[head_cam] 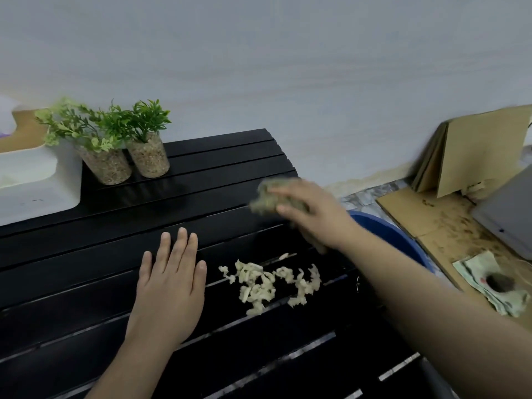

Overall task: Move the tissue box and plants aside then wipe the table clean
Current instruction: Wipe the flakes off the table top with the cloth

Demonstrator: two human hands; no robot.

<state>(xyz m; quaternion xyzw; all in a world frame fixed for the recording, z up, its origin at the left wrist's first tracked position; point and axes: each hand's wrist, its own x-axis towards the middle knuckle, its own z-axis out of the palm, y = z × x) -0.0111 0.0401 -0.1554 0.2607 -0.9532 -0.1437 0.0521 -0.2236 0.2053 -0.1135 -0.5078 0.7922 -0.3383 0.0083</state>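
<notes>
The black slatted table (121, 254) fills the lower left of the view, well to the left of and below the gripping hand. At its far left corner, well apart from the grip, stands the white tissue box (37, 180), and just beside it are two plants (123, 145) in clear glass cups filled with gravel, the cups side by side and upright. To the right of the grip, on the floor, lies brown cardboard (449, 226), with more sheets leaning on the wall, and a blue basin (385, 234) shows just behind the forearm. The left hand (169, 286) lies flat on the table, fingers spread and holding nothing, below and left of the grip. The right hand (311, 214) is closed around a crumpled greenish cloth (270, 197) near the table's right edge; the cloth is blurred, so whether it touches the slats cannot be told. Just below the grip, between the two hands, a scatter of pale crumbs (270, 283) lies on the slats
</notes>
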